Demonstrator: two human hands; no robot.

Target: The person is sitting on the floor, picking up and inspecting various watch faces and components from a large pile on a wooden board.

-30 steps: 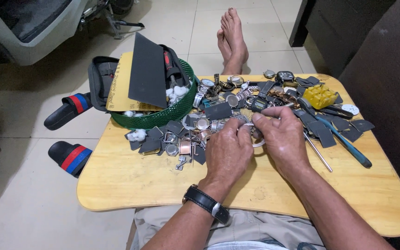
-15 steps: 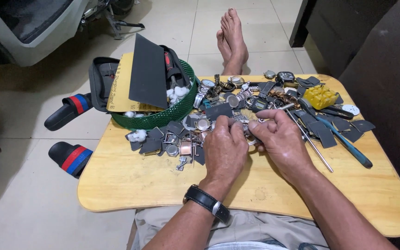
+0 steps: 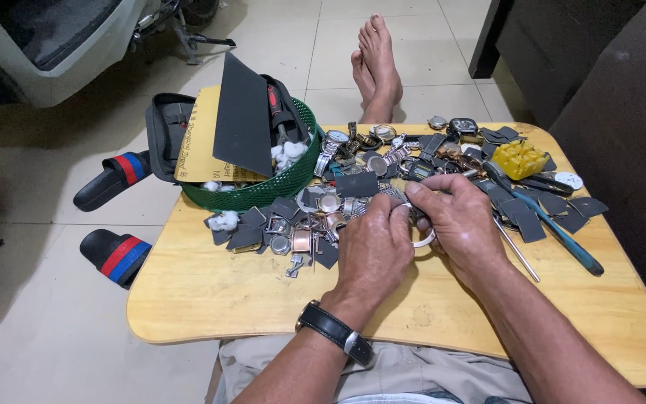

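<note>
Both hands are pinching a small silvery watch case (image 3: pixel 422 238), likely light, rigid and slippery, best taken by its rim, the left hand (image 3: pixel 374 251) and right hand (image 3: pixel 457 221) working it just in front of the green basket (image 3: pixel 263 193) on the desk (image 3: pixel 211 292).

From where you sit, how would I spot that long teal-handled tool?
Start at the pale wooden lap table and go to its right side, past the right hand. The teal-handled screwdriver lies slanting toward the right edge, below the yellow plastic block; its long coloured handle stands out among flat grey scraps.
</note>
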